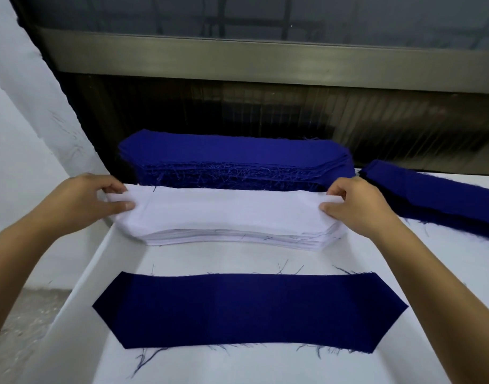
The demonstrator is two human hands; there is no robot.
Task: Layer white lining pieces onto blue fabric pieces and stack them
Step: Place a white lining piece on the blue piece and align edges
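A single blue fabric piece (248,311) lies flat near the front of the white table, long with pointed ends. Behind it sits a pile of white lining pieces (232,234). My left hand (91,200) pinches the left end of the top white lining piece (224,209), and my right hand (356,203) pinches its right end, lifting the ends slightly off the pile. A thick stack of blue fabric pieces (232,164) stands behind the white pile.
Another stack of blue pieces (437,198) lies at the right, angled toward the edge. The white table (237,367) has loose blue threads. A dark machine housing with a metal rail (265,65) runs behind. The table's left edge drops to the floor.
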